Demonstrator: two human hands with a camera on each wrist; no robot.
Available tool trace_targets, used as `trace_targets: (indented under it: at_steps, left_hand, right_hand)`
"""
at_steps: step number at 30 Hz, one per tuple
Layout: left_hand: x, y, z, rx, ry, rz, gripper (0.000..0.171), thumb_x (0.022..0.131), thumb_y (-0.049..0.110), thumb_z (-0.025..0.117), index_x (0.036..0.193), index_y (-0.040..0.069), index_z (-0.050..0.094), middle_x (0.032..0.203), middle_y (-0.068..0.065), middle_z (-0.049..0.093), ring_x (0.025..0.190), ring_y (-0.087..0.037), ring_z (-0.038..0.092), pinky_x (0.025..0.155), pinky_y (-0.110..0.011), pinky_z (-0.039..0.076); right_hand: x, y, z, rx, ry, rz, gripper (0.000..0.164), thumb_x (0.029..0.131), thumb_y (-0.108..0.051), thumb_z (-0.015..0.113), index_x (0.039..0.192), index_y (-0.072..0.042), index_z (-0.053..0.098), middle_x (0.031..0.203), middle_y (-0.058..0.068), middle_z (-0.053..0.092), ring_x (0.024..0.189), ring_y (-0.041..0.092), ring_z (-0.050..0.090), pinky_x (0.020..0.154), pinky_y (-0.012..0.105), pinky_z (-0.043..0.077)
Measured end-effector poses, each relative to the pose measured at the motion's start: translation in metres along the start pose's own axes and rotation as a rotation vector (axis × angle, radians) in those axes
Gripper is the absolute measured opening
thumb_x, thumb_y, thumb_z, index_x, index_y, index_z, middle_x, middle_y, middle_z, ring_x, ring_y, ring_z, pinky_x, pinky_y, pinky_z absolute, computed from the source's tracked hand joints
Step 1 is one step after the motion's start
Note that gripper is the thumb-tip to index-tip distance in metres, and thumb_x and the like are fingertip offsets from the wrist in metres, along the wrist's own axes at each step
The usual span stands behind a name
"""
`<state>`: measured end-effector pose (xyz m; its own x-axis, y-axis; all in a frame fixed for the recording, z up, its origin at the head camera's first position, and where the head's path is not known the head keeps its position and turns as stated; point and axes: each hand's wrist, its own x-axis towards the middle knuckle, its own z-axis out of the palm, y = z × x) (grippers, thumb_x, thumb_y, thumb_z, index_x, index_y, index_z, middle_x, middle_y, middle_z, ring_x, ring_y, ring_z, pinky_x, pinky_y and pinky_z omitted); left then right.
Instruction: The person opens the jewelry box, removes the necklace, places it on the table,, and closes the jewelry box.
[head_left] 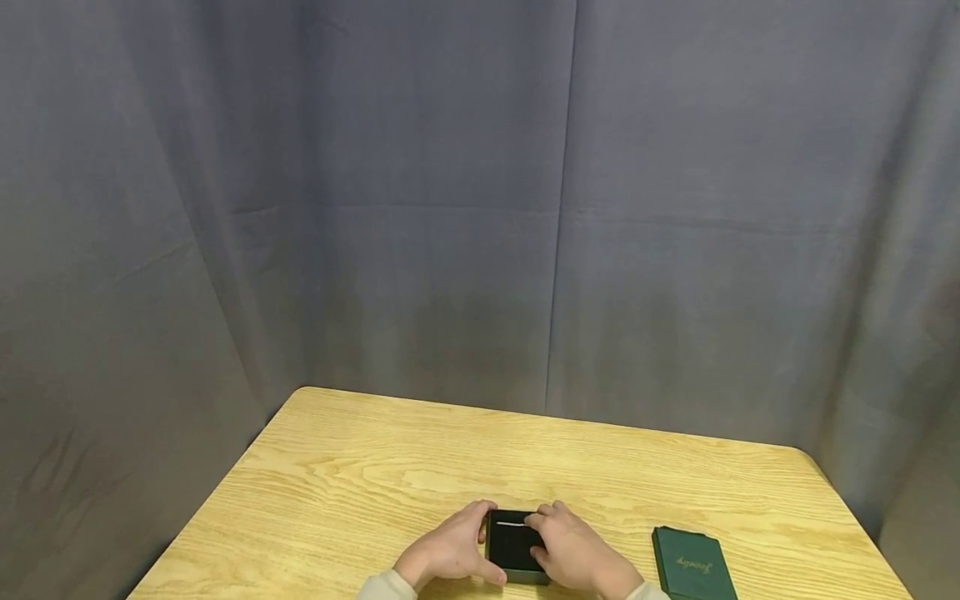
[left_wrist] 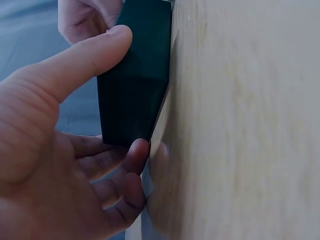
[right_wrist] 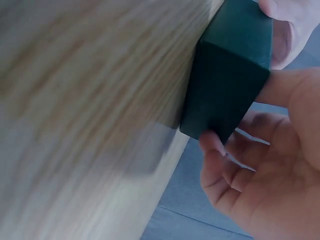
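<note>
A dark green open jewelry box [head_left: 527, 576] with a black inside sits on the table near its front edge. A thin silvery strip [head_left: 511, 524], too small to identify, lies across the far part of the black inside. My left hand [head_left: 452, 546] grips the box from its left side, thumb on the near wall and fingers at the far end; in the left wrist view the thumb presses the green wall [left_wrist: 135, 85]. On the other side, my right hand [head_left: 573, 550] holds the box's right side. Its index finger reaches over the inside by the strip, and its little finger touches the green side wall [right_wrist: 225, 85].
A flat green lid [head_left: 693, 565] with gold lettering lies on the wooden table [head_left: 360, 467], to the right of my right hand. Grey curtains [head_left: 435, 250] hang behind the table and along its sides.
</note>
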<state>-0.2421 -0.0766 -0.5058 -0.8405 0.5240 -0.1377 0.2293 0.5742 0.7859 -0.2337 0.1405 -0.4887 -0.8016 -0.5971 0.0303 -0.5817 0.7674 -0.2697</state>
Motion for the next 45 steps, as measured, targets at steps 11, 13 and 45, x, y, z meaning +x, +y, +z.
trace_targets:
  at_steps: [11,13,45]
  left_hand:
    - [0.0022,-0.0002,0.0032,0.066,0.014,0.009,0.084,0.067,0.033,0.085,0.134,0.004,0.042,0.101,0.004,0.049,0.083,-0.012,0.049,0.068,-0.030,0.044]
    - [0.0027,-0.0012,0.0028,0.058,0.013,0.017,0.082,0.067,0.033,0.085,0.132,0.005,0.044,0.100,0.004,0.049,0.083,-0.013,0.049,0.069,-0.030,0.043]
    - [0.0018,-0.0002,-0.0004,0.020,0.021,0.067,0.071,0.066,0.028,0.086,0.124,0.010,0.050,0.098,0.005,0.049,0.083,-0.013,0.048,0.070,-0.029,0.043]
  right_hand:
    - [-0.0021,0.0010,0.0027,0.030,0.053,-0.007,0.021,0.089,-0.014,0.065,0.108,-0.004,0.065,0.094,0.001,0.061,0.081,0.011,0.049,0.069,0.030,0.047]
    - [-0.0022,0.0010,0.0029,0.052,0.070,-0.004,0.020,0.090,-0.012,0.063,0.107,-0.004,0.065,0.093,-0.001,0.060,0.080,0.010,0.048,0.068,0.028,0.046]
    - [-0.0011,0.0077,-0.0038,0.259,0.204,0.038,0.016,0.091,-0.006,0.060,0.104,-0.011,0.067,0.090,-0.005,0.057,0.079,0.009,0.052,0.066,0.028,0.048]
